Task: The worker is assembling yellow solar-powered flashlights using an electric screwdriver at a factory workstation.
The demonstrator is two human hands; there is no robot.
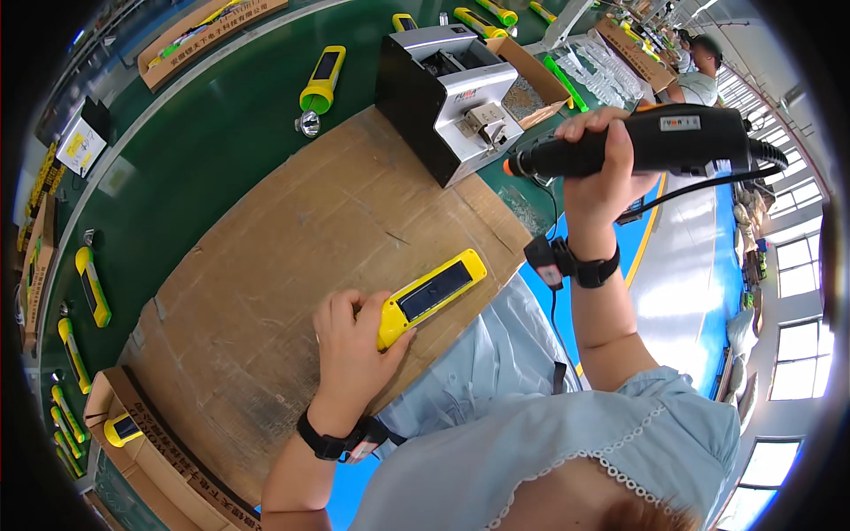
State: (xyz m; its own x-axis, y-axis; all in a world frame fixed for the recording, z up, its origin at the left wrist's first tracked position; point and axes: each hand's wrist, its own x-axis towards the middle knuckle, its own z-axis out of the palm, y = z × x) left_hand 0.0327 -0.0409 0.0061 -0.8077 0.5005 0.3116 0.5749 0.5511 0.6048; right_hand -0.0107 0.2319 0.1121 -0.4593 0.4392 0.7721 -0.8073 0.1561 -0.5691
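My left hand (pixel 350 341) is closed around the lower end of a yellow flashlight housing (pixel 434 294) with a dark solar panel, lying on the cardboard sheet (pixel 274 230). Raised on the right, my right hand (pixel 606 168) grips a black electric screwdriver (pixel 708 142). Its orange tip points left, just in front of the black and silver screw feeder (pixel 469 97). The tip is clear of the yellow housing. Whether a screw sits on the tip is too small to tell.
A yellow-green flashlight (pixel 323 80) stands beyond the cardboard on the green bench, and several more line its left side. An open carton (pixel 159 469) sits at the lower left. Behind the feeder is a box of small parts (pixel 536 84). The screwdriver's cable (pixel 708 183) loops at right. A person (pixel 699 80) sits farther off.
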